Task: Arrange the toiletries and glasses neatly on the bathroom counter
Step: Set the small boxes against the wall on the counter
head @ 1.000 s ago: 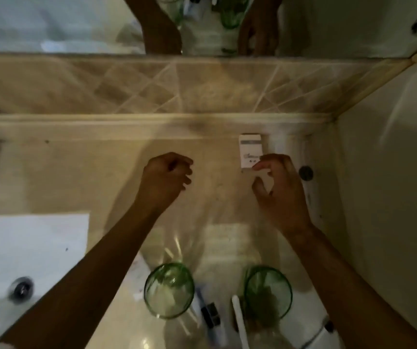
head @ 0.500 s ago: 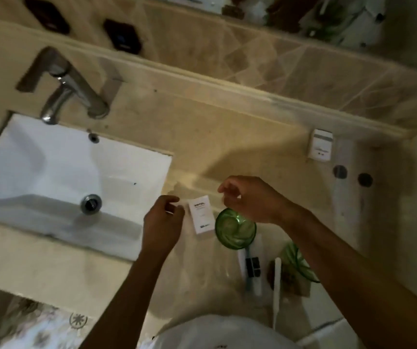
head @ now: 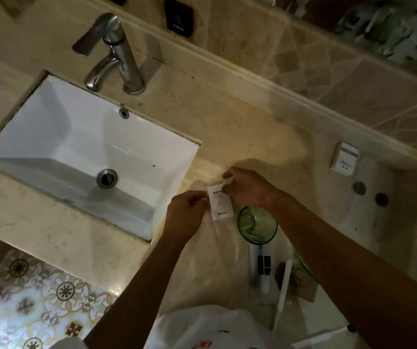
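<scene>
Left hand (head: pixel 186 215): pinches the white sachet (head: pixel 220 204) at its left edge.
Right hand (head: pixel 246 188): pinches its top corner.
Sachet: held above the table (head: pixel 265 127), beside the green glass (head: pixel 257 227).
Second sachet (head: pixel 343 159): against the back ledge.

"HOTE…", "BA" on white box (head: pixel 220 204); "COLD" on black wall plate (head: pixel 178 16).

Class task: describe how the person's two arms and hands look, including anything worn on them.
Both forearms are bare, with no sleeves in view. The left hand and right hand wear no gloves, and no watch, ring or bracelet can be made out in the dim light.
</scene>
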A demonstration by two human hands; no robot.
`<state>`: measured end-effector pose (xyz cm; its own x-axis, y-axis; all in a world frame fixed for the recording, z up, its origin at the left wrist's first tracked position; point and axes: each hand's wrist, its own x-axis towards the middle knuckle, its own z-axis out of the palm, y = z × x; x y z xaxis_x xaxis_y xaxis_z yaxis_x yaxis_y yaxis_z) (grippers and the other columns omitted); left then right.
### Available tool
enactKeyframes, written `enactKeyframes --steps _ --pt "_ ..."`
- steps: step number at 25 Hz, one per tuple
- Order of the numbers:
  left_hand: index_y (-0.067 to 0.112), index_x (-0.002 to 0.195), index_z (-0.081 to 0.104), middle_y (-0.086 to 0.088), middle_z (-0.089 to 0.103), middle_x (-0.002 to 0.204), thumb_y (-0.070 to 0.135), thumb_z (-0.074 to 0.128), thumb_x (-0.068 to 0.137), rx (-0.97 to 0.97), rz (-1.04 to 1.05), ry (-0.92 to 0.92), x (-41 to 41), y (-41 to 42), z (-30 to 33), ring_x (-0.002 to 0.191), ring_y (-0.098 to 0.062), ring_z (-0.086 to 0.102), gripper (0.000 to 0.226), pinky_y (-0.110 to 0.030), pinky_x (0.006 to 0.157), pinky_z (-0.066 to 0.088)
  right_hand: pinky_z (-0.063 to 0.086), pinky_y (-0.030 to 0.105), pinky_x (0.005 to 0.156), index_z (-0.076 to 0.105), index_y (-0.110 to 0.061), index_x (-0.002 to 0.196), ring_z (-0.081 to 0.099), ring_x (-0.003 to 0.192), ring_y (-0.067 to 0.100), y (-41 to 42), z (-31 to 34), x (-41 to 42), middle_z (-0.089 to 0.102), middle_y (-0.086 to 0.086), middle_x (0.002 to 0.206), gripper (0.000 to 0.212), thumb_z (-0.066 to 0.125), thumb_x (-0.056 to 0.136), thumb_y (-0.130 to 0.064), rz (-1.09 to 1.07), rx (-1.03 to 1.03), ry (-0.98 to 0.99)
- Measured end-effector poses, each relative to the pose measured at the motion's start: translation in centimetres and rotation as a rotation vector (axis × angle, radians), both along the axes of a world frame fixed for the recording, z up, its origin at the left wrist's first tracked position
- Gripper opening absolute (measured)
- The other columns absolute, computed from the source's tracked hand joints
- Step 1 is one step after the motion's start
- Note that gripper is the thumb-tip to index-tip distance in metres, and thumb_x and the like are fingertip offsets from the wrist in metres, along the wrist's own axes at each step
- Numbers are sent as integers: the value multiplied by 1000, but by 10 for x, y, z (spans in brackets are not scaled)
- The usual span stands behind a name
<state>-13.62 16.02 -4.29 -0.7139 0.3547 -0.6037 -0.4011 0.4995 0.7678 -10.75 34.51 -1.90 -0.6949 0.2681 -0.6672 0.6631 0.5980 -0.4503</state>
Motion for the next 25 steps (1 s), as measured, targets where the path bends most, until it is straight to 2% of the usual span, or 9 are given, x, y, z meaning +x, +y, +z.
enactKeyframes --steps 3,6,9,11,14,19,21,23,25 --pt "24 104 76 2 77 100 11 66 87 47 105 -13 -11 10 3 93 -17 74 24 -46 89 60 52 32 89 59 -17 128 63 102 18 5 -2 2 67 5 115 40 66 89 -24 -259 -104 136" --pt "7 114 72 -13 75 105 4 63 93 181 202 -164 -21 30 15 90 -26 75 23 -45 85 62 59 40 84 68 -24 104 68 91 18 9 3 5 70 -2 95 19 72 86 -20 -486 -230 296" --pt "8 108 75 -15 77 104 11 62 96 332 132 -249 -26 62 24 93 -28 75 18 -42 86 61 59 32 74 71 -15 106 68 82 14 18 7 13 71 -1 92 20 72 87 -22 -680 -314 450" --pt "10 107 76 -15 77 103 13 63 95 374 50 -258 -26 87 25 97 -30 74 18 -42 86 60 60 33 75 73 -14 106 70 84 14 28 7 23 72 0 96 19 67 90 -24 -725 -292 544" --pt "3 111 73 -20 76 105 6 62 94 368 -74 -230 -24 124 18 98 -33 73 21 -37 80 61 57 30 78 72 -25 100 67 92 9 51 7 47 69 -7 104 15 65 89 -19 -660 -94 611" --pt "-1 105 73 -20 76 96 3 61 93 303 -175 -246 -10 192 4 82 -27 74 17 -34 72 62 41 15 92 61 -25 124 48 114 11 96 5 98 55 -8 126 49 68 79 -9 -322 233 477" --pt "-2 100 73 -21 75 92 4 61 93 248 -220 -238 -3 216 -6 79 -28 74 14 -32 69 62 39 18 98 60 -23 126 46 117 16 112 -2 112 54 -4 130 54 68 76 -5 -263 316 422" --pt "-2 96 76 -25 75 93 9 65 90 197 -288 -203 4 236 -13 84 -33 75 17 -40 75 64 41 28 104 62 -21 125 47 117 20 126 -12 121 55 -1 130 50 67 78 -5 -257 395 384" --pt "7 92 80 -18 77 90 21 67 83 110 -360 -86 9 249 -22 84 -30 76 21 -47 79 63 42 31 105 62 -20 125 48 117 20 135 -22 127 55 -1 129 45 67 82 -8 -255 408 375"
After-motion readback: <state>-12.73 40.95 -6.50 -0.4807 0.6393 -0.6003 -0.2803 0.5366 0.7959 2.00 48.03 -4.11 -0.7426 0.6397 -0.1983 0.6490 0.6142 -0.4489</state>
